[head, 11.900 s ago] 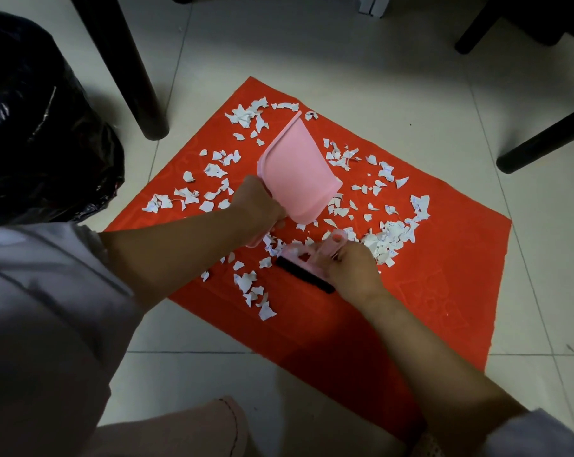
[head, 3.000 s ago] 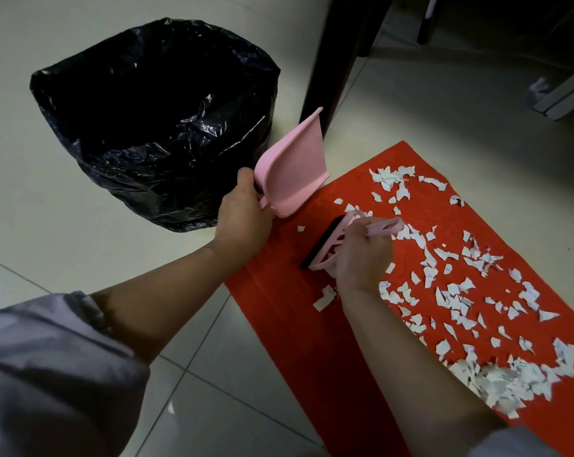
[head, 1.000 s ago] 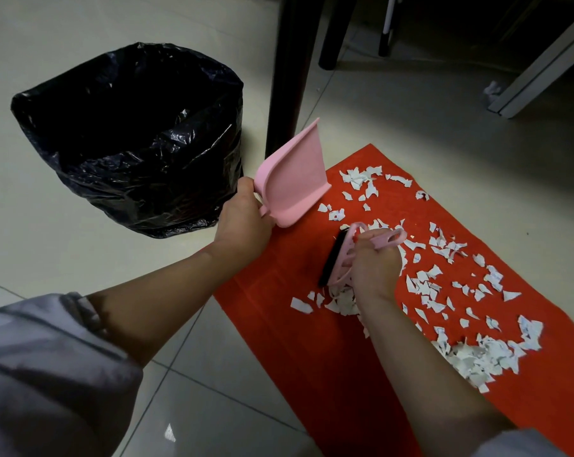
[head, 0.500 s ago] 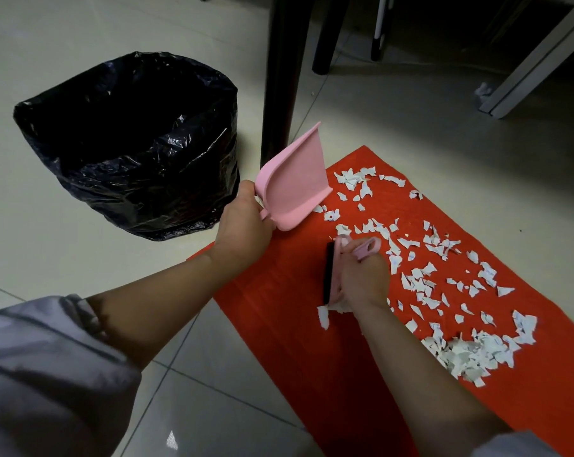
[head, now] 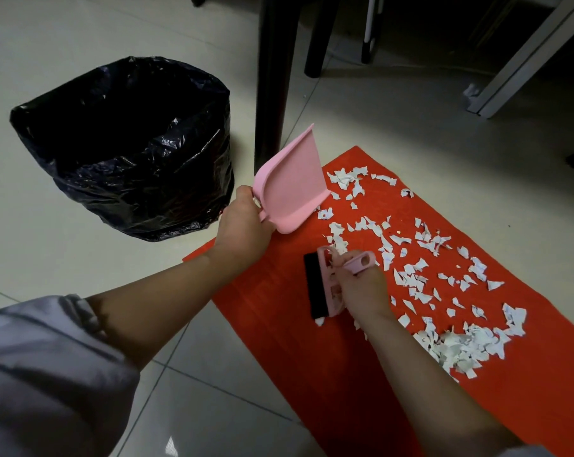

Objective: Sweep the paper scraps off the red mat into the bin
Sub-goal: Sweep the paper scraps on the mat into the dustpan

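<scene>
**Dustpan raised, brush down on the red mat**

The left hand (head: 243, 230) has its grip closed round the handle of a pink dustpan (head: 290, 184), which is lifted clear of the mat and tilted with its open mouth pointing up and away. The right hand (head: 358, 285) grips the pink handle of a small hand brush (head: 318, 285); its black bristle strip lies against the red mat (head: 272, 311), near the mat's left end. White paper scraps (head: 411, 258) are scattered over the mat to the right of the brush, with a thicker heap (head: 460, 347) close to the right forearm. A bin lined with a black bag (head: 127, 143) stands on the tiled floor (head: 65, 242) just left of the mat, beside a dark furniture leg (head: 272, 77).
</scene>
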{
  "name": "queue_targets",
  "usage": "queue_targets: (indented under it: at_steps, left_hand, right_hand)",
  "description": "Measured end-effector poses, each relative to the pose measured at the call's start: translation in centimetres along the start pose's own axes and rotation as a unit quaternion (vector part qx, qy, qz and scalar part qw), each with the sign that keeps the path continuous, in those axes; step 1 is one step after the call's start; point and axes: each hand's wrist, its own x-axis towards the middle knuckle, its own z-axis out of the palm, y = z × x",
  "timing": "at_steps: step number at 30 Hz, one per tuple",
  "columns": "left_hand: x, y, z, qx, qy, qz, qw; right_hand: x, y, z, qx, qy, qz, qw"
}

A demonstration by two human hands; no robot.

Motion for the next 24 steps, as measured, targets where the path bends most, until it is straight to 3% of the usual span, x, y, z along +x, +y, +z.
queue_targets:
  at_steps: [4, 6, 10, 13, 18, 21, 24]
  left_hand:
    - [-0.1, 0.2, 0.0, 0.006, -0.008, 0.004, 1.000]
    - [-0.1, 0.3, 0.1, 0.007, -0.010, 0.006, 1.000]
    - [-0.2, 0.6, 0.5, 0.000, -0.019, 0.003, 1.000]
    - [-0.2, 0.6, 0.6, -0.004, -0.023, 0.000, 1.000]
    - [0.1, 0.6, 0.7, 0.004, -0.019, -0.011, 1.000]
    - [0.2, 0.7, 0.9, 0.000, -0.018, -0.012, 1.000]
    - [0.4, 0.8, 1.1, -0.002, -0.015, -0.013, 1.000]
  right_hand:
    - [0.5, -0.7, -1.4, 0.005, 0.113, 0.038, 0.993]
    - [0.4, -1.1, -1.8, 0.056, 0.095, 0.036, 0.993]
    - [-0.5, -0.1, -1.4, 0.017, -0.025, 0.036, 0.999]
    - [-0.2, 1.0, -1.8, 0.015, -0.004, 0.064, 0.998]
    - [0.7, 0.5, -2.9, -0.002, 0.110, 0.052, 0.993]
    - [1.0, -0.8, -2.8, 0.104, 0.086, 0.019, 0.991]
    - [1.6, -1.6, -1.6, 0.105, 0.026, 0.001, 0.994]
